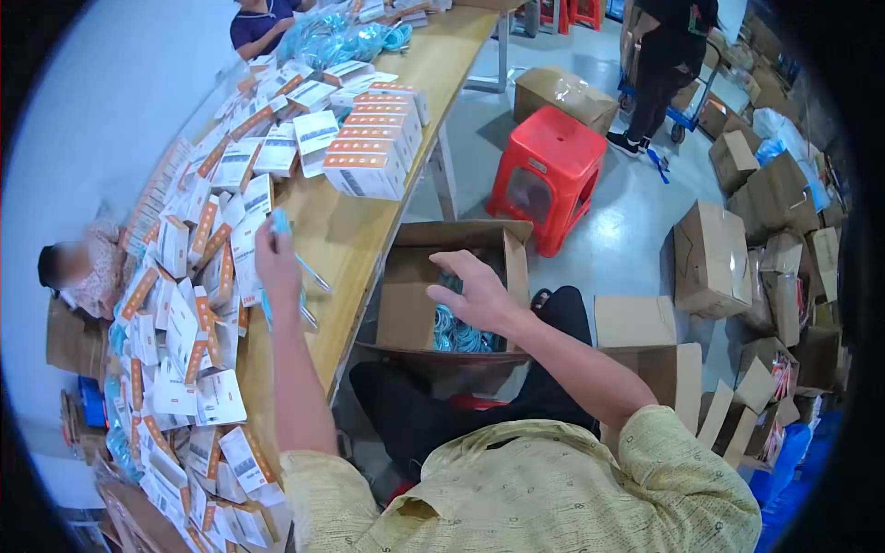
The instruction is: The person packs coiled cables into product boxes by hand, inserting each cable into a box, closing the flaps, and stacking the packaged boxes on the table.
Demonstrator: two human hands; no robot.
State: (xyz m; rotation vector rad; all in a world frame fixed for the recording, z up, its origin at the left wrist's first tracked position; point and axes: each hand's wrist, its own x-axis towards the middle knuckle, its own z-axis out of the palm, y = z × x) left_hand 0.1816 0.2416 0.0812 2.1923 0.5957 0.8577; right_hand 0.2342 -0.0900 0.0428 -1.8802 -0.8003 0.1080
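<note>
The left hand [278, 265], over the bench [355, 230] beside piled white-and-orange boxes [198, 313], pinches a light-blue piece [279, 221] at its fingertips. Well apart, the right hand [479, 295] spreads its fingers above an open carton [404, 302], teal coiled cables [455, 334] lying below it.
</note>
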